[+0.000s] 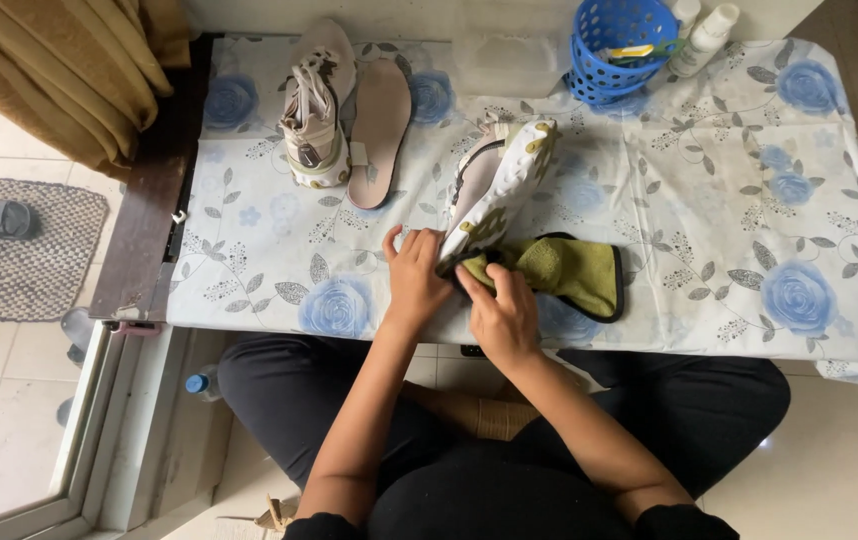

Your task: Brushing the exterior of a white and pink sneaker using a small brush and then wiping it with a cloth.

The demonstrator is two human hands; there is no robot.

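Left hand is gripping the heel end of the white shoe, fingers curled around it, holding it tipped on its side with the patterned sole facing up, near the front edge of the table. Just beside it, the right hand is closing on a fold of the green cloth and pressing it against the shoe's heel. By the look of it, wiping the shoe is the step in hand, with the work sitting at the heel; the next stroke would call for a steady brace from the left hand while the cloth is travelling along the sole toward the toe.

Farther back, the other shoe and a loose insole are lying side by side, and a blue basket is standing by two white bottles at the far edge, their tops cut off. The white shoe's upper is turning away from view, and the fingertips of both hands are hiding where cloth and heel meet.
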